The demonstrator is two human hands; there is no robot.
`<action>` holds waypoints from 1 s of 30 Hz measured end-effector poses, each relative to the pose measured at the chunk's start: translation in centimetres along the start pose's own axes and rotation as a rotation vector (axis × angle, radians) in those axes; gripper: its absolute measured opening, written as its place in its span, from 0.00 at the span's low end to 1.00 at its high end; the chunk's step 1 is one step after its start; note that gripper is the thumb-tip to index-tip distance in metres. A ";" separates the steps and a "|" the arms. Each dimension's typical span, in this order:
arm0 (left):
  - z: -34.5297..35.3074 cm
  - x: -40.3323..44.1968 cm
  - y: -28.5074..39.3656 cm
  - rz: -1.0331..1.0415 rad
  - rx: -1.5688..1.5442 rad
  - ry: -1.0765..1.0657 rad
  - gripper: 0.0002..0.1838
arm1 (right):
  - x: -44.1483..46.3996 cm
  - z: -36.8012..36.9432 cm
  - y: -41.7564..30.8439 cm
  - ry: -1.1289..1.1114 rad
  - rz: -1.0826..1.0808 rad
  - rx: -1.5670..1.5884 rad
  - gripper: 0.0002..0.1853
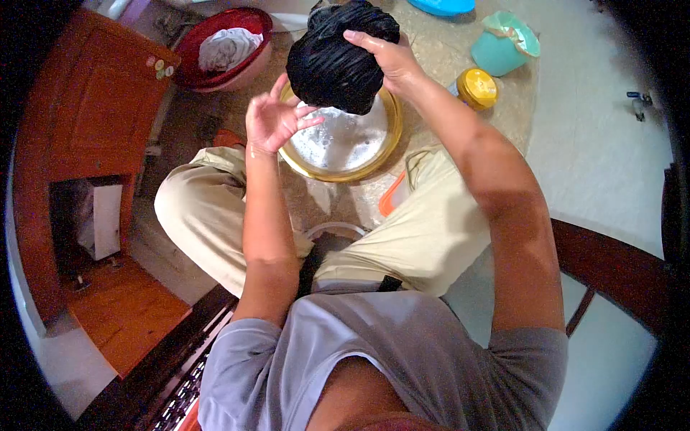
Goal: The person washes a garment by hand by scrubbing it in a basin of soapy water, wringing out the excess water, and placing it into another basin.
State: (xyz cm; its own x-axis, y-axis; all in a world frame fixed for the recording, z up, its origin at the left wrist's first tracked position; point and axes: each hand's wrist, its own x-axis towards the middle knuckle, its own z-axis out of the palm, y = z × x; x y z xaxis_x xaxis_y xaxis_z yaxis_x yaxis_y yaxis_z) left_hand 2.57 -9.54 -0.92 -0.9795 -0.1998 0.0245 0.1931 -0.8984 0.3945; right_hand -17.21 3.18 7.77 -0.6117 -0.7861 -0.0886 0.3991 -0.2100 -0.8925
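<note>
A bunched black cloth (336, 57), wet-looking and folded in ridges, is held up above a gold-rimmed basin (394, 136) of white suds (338, 140). My right hand (388, 59) grips the cloth from its right side, with the thumb across the front and the other fingers hidden behind. At the cloth's lower left is my left hand (274, 121), palm up with its fingers spread. Some of its fingertips reach the cloth's lower edge; whether they touch it I cannot tell. Wet patches shine on both hands.
A red basin (183, 61) with white cloth (228, 50) stands at the upper left, beside a wooden cabinet (93, 86). To the right are a yellow-lidded tub (478, 88) and a teal bucket (497, 54). A blue basin (443, 6) shows at the top edge.
</note>
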 end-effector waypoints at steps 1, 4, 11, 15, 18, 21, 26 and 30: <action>2.0 0.7 0.2 -0.034 -0.013 0.090 0.33 | 0.0 -0.3 0.2 -0.038 0.012 -0.006 0.19; 6.7 3.4 0.2 -0.036 0.107 0.377 0.35 | 0.6 -0.7 0.7 -0.174 0.098 0.052 0.18; 6.5 6.1 0.3 0.036 0.143 0.437 0.27 | -0.6 2.9 -1.2 -0.389 0.234 0.294 0.15; 7.1 5.3 0.9 0.051 0.103 0.343 0.24 | -0.6 4.2 -1.2 -0.423 0.278 0.368 0.14; 6.7 4.6 1.4 0.023 0.167 0.306 0.25 | -0.8 4.5 -1.0 -0.466 0.303 0.357 0.16; 6.7 3.9 1.2 -0.006 0.135 0.289 0.27 | -0.5 4.4 -1.2 -0.512 0.290 0.326 0.17; 6.5 3.6 -0.3 -0.009 -0.019 0.248 0.31 | 0.8 2.9 -0.4 -0.426 0.312 0.342 0.18; 4.7 3.1 -0.2 -0.079 -0.087 0.114 0.31 | 1.9 1.2 -0.1 -0.427 0.364 0.410 0.19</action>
State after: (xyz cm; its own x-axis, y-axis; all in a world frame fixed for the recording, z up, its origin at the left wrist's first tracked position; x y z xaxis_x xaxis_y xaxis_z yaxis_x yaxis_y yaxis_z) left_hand -0.76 -8.11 3.43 -0.9801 -0.1658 -0.1096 0.1249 -0.9426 0.3096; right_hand -17.54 1.03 8.27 -0.1013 -0.9904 -0.0937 0.8053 -0.0263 -0.5923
